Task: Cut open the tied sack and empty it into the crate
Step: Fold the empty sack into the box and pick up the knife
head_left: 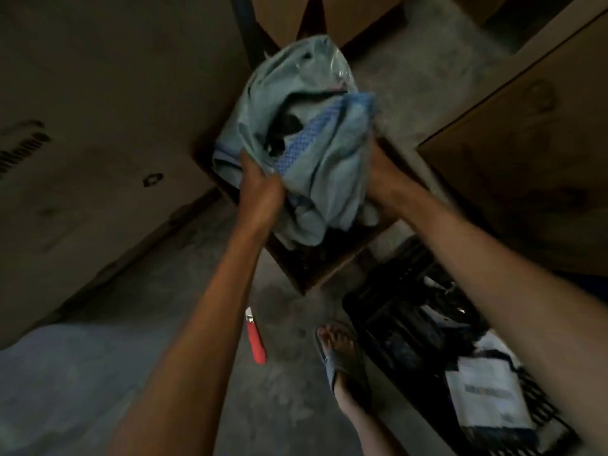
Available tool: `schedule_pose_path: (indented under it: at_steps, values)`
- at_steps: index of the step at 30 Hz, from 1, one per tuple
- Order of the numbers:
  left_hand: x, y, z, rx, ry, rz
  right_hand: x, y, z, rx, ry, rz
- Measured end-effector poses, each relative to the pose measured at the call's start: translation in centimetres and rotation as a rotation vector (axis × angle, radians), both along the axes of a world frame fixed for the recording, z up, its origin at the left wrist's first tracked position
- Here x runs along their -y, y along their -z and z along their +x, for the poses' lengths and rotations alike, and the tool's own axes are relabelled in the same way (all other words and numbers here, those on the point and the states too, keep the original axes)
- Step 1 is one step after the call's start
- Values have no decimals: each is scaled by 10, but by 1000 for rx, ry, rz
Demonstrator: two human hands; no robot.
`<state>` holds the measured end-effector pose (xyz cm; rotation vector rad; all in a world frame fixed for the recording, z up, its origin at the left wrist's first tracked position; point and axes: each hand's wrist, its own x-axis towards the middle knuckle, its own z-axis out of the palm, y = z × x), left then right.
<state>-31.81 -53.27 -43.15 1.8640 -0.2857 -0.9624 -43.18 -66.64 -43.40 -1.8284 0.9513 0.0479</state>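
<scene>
Two hands grip the pale blue sack point(306, 153) above an open brown crate point(316, 258): left hand point(261, 189) clenched on its near-left fabric, right hand point(383, 174) closed under its right side, fingers hidden. Sack mouth hangs down into the crate. Red utility knife point(256, 340) lies on the concrete floor point(283, 406), near a sandalled foot point(342, 357).

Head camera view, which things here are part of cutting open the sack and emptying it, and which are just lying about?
Part of the job:
sack, held over the box
left hand and right hand, both gripping the sack
brown box under the sack
red knife on the floor

Just lying about:
black crate with papers
big cartons
</scene>
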Motion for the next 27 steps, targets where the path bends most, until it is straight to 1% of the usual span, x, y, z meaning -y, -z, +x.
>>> schedule_pose_path:
  at_steps: [1, 3, 5, 6, 7, 9, 11, 13, 14, 16, 18, 20, 22, 24, 25, 27]
  values:
    - [4, 27, 7, 49, 146, 105, 8, 23, 3, -21, -32, -14]
    - [2, 81, 16, 193, 496, 365, 21, 79, 0, -206, -282, -101]
    - [0, 115, 18, 303, 772, 647, 15, 118, -8, -541, -479, -166]
    - [-1, 124, 16, 310, 842, 710, 8, 130, -15, -660, -557, -196]
    - [-2, 128, 14, 307, 878, 717, 3, 140, -21, -727, -598, -208]
    - [-5, 122, 9, 360, 908, 679, -8, 139, -23, -768, -575, -238]
    - [-15, 99, 7, 518, 895, 672, -12, 116, -22, -832, -519, -297]
    - [-38, 66, 7, 644, 811, 563, -16, 74, -21, -890, -447, -338]
    - [-55, 48, 6, 675, 749, 468, -21, 50, -22, -891, -367, -341]
    - [-98, 15, 3, 674, 588, 327, -42, -5, -27, -808, -218, -395]
    - [-153, -8, -1, 603, 447, 300, -81, -55, -34, -627, -183, -546]
    - [-213, -20, -9, 497, 369, 400, -137, -91, -37, -382, -227, -658]
    - [-276, -21, -19, 402, 303, 531, -204, -103, -37, -216, -288, -609]
    - [-335, -12, -32, 352, 284, 651, -273, -90, -40, -191, -364, -450]
    - [-362, -3, -38, 331, 288, 708, -304, -75, -42, -216, -401, -372]
    - [-413, 22, -52, 285, 292, 791, -359, -26, -48, -296, -417, -295]
